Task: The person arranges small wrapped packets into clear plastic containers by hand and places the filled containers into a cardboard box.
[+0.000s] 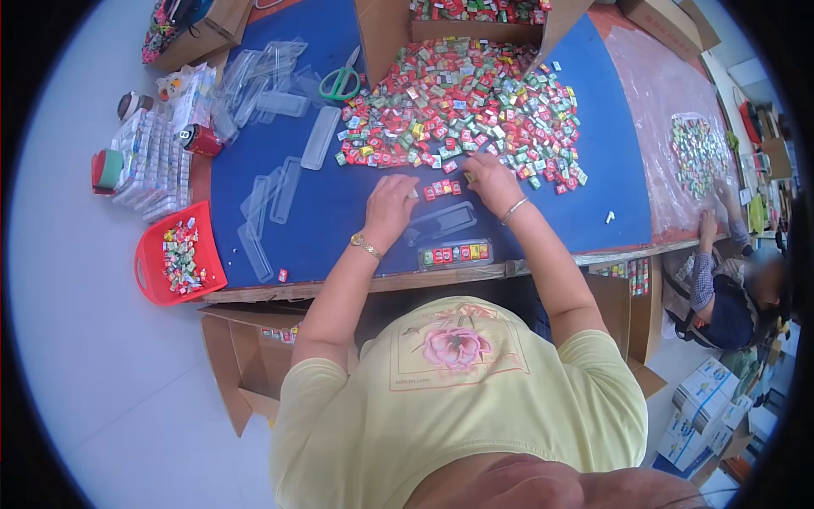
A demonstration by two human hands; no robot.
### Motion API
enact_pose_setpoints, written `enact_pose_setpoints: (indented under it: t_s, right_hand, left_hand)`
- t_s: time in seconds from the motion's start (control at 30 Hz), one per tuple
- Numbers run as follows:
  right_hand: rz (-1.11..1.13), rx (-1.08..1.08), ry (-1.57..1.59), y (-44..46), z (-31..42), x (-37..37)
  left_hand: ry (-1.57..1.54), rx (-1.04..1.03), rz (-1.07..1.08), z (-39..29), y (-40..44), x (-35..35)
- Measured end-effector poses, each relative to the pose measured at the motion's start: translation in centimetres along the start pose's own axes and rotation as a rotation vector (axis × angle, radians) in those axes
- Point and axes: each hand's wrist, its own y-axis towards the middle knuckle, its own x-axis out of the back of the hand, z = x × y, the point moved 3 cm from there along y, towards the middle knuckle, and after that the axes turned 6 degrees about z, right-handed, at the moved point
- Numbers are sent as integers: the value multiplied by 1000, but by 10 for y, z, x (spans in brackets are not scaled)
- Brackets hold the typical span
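Observation:
A short row of small red-and-white printed blocks (pixel 442 189) lies on the blue table mat between my hands. My left hand (pixel 390 205), with a gold watch at the wrist, is closed at the row's left end; a small pale block (pixel 413 193) shows at its fingertips. On the other side my right hand (pixel 493 182) pinches a small greenish block (pixel 471 177) by the loose pile (pixel 458 93). An open clear plastic case (pixel 441 222) lies just below the row. Nearer my body, another clear case (pixel 455 254) holds a row of several coloured blocks.
Green-handled scissors (pixel 341 83) and clear plastic lids (pixel 320 137) lie left of the pile. A red bin (pixel 180 254) of blocks sits at the left edge. A cardboard box (pixel 475 32) stands behind the pile. To the far right, a co-worker (pixel 721 288) reaches toward other blocks (pixel 699 153).

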Motion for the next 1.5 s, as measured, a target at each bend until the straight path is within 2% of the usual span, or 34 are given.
enact_pose_setpoints:
  t_s: [0.2, 0.3, 0.47, 0.7, 0.87, 0.93, 1.0, 1.13, 1.23, 1.37, 1.47, 1.5]
  right_hand:
    - [74, -5, 176, -14, -5, 0]
    - [-100, 0, 21, -27, -20, 12]
    - [-65, 18, 2, -30, -28, 3]
    - [-142, -137, 15, -26, -18, 4]
    - [-153, -156, -47, -21, -25, 2]
    - [-177, -98, -94, -22, -27, -1]
    - [-187, -67, -116, -20, -21, 1]
    - [-204, -56, 88, -9, 23, 8]
    - [-108, 22, 134, 9, 51, -12]
    - [45, -80, -115, 20, 65, -29]
    - [-70, -47, -108, 7, 51, -17]
    - [-102, -116, -142, -2, 39, -11]
  left_hand:
    - [-36, -74, 33, -14, 4, -2]
    - [-19, -53, 27, -19, 5, 0]
    - [21, -56, 111, -20, 15, -15]
    - [52, 0, 27, -40, 19, -10]
    - [45, -34, -32, -35, 21, -18]
    - [66, -33, -5, -31, 18, -18]
    - [77, -29, 7, -28, 14, -15]
    - [103, -26, -28, -20, 4, -12]
    - [109, -1, -36, -18, 3, -11]
    - [120, 14, -40, -16, 3, -12]
    - [93, 2, -50, -17, 2, -12]
    - [80, -3, -54, -17, 2, -11]
